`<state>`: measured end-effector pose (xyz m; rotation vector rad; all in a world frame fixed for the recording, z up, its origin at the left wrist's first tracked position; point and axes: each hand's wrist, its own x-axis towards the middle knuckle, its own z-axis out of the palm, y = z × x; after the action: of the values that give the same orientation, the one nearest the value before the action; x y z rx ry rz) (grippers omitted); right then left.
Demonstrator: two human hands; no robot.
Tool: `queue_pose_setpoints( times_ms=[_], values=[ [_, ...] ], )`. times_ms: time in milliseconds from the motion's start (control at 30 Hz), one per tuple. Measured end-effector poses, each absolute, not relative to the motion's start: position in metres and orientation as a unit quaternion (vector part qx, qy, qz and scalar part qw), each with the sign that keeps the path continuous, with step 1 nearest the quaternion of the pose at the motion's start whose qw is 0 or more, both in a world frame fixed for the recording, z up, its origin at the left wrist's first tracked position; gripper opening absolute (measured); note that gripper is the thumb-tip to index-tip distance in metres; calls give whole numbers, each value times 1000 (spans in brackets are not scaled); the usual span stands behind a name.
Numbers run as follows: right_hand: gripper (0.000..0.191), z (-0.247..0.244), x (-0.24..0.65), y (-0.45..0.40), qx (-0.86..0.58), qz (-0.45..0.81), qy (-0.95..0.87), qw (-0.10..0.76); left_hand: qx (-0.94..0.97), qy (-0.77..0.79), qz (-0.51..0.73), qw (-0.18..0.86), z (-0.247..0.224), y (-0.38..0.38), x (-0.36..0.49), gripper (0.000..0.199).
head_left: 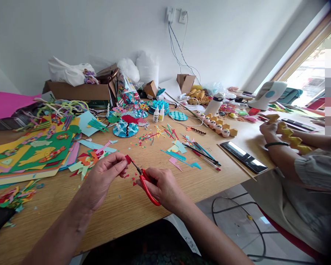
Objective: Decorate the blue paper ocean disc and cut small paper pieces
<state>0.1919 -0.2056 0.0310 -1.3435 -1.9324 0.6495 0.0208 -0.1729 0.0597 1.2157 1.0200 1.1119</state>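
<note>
Between the thumb and fingers of my left hand (110, 169) is a small piece of red paper (128, 159). My right hand (164, 186) is closed around the handles of red-handled scissors (149, 191). The scissor blades point up and left, with their tips at the red paper. Small red scraps (134, 179) lie on the table just below the blades. Beyond my hands, a blue-and-white patterned disc (125, 129) carries a red paper shape (130, 119) and a dark twisted stem.
Paper fish lie on coloured sheets (44, 151) at left. Two glue bottles (156, 115) stand mid-table. Pencils and brushes (201, 152), a stick and a phone (244, 157) lie to the right. A co-worker's hands (269, 129) hold a yellow egg-carton strip (288, 136).
</note>
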Motion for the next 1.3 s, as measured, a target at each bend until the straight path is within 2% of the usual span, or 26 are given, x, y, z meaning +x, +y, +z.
queue_pose_setpoints(
  times_ms=[300,867,1300],
  values=[
    [41,29,190,-206,-520,267,-735,343,533,411,472,569,50,-173,25,10],
    [38,27,190,-206,-511,278,-734,350,612,408,397,549,49,-170,18,10],
    [37,28,190,-209,-508,293,-733,345,603,432,405,535,51,-170,16,10]
  ],
)
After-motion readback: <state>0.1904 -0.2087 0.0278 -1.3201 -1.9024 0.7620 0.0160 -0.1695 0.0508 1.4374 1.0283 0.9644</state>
